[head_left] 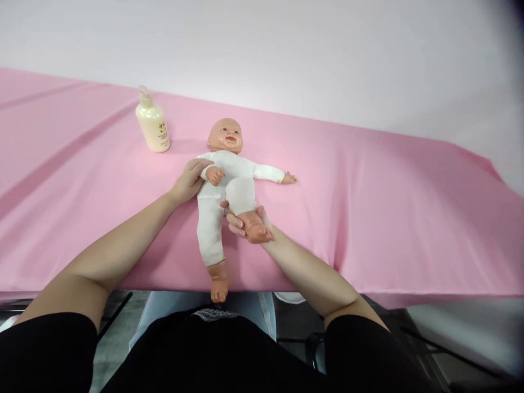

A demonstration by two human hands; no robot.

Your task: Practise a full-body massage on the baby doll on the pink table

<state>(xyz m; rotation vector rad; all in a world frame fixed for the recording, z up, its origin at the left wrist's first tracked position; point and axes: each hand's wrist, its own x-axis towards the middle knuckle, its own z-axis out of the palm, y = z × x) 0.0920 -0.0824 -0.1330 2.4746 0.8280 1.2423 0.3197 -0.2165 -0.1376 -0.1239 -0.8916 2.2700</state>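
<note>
A baby doll (239, 164) in a white cloth body lies on its back, its bald head pointing away from me. My left hand (190, 179) grips the doll's side and upper arm on the left, with its fingertips over the white cloth; its thumb is hidden. Lower down, my right hand (241, 221) is wrapped round the doll's bent leg from beneath, just above the bare foot (257, 226). The other leg (210, 232) stretches straight toward me, and its foot hangs over the table's front edge. One doll arm (270, 173) points out to the right.
A cream-coloured pump bottle (153, 125) stands upright to the left of the doll's head. Pink cloth (409, 218) with some creases covers the table. Behind it rises a white wall or backdrop (286, 54). My lap (159, 314) is below the front edge.
</note>
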